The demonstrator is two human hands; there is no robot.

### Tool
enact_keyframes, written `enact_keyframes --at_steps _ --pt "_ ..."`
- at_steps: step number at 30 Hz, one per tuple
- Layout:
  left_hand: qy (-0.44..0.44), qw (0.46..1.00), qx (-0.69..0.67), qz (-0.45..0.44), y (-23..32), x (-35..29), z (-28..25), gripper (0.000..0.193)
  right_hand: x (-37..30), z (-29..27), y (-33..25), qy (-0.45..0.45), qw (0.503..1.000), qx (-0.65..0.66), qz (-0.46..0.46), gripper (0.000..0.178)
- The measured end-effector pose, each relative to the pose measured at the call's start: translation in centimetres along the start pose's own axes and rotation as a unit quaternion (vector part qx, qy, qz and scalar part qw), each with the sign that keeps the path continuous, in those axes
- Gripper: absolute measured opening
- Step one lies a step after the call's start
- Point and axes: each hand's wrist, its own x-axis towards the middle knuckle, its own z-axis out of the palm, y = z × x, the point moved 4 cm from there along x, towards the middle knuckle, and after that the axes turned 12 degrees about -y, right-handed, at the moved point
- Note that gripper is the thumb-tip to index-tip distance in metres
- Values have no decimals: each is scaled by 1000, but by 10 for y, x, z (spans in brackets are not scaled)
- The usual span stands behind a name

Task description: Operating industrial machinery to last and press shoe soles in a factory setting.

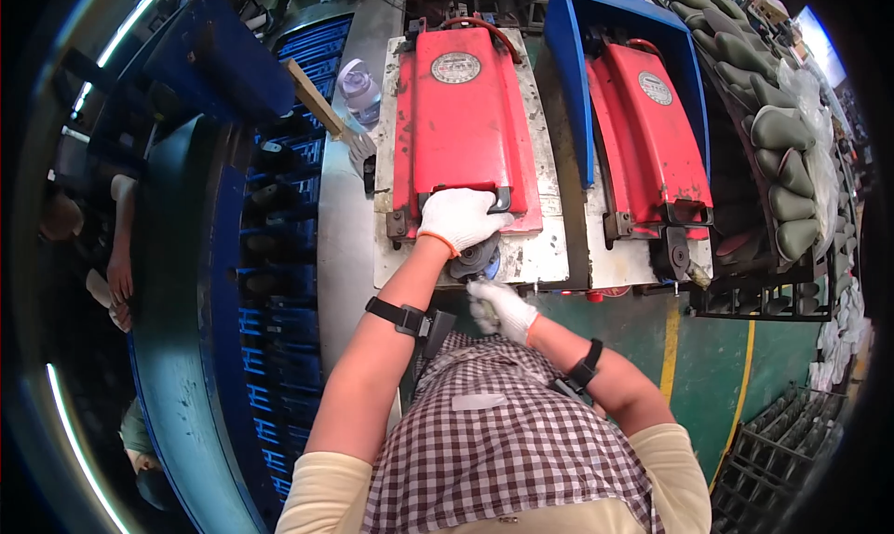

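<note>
My left hand (458,219), in a white knit glove with an orange cuff, lies on the front end of the red machine cover (456,124). Its thumb stretches right, apart from the other fingers, beside a black bracket. Just below it, a black round stepped wheel (475,257) sticks out from the machine's front. My right hand (503,310), gloved alike, is closed beneath that wheel, close to my apron (503,432). What its fingers hold is mostly hidden.
Right of this machine stands a second red machine (652,115) under a blue hood (615,8). Grey-green shoe-shaped forms (782,129) fill a rack at far right. A clear bottle (358,92) stands on the metal ledge left. Beyond the blue conveyor (279,245), another person's hands (121,283) show.
</note>
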Motion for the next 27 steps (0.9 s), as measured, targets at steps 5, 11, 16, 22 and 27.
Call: enact_keyframes --at_steps 5,11,16,22,27 --pt "-7 1000 -2 -15 -7 -1 2 53 -25 18 -16 7 978 -167 125 39" --pt "-1 1000 8 -3 -3 -1 2 52 3 34 5 -148 978 40 143 36" --pt "8 1000 -5 30 3 -4 -17 49 21 29 -10 -113 938 -287 159 47" --pt "69 996 21 43 21 -29 -96 43 -27 8 -81 -135 912 -382 59 44" --pt "347 924 56 148 38 -49 -177 35 1 -21 -153 25 926 -350 -140 45"
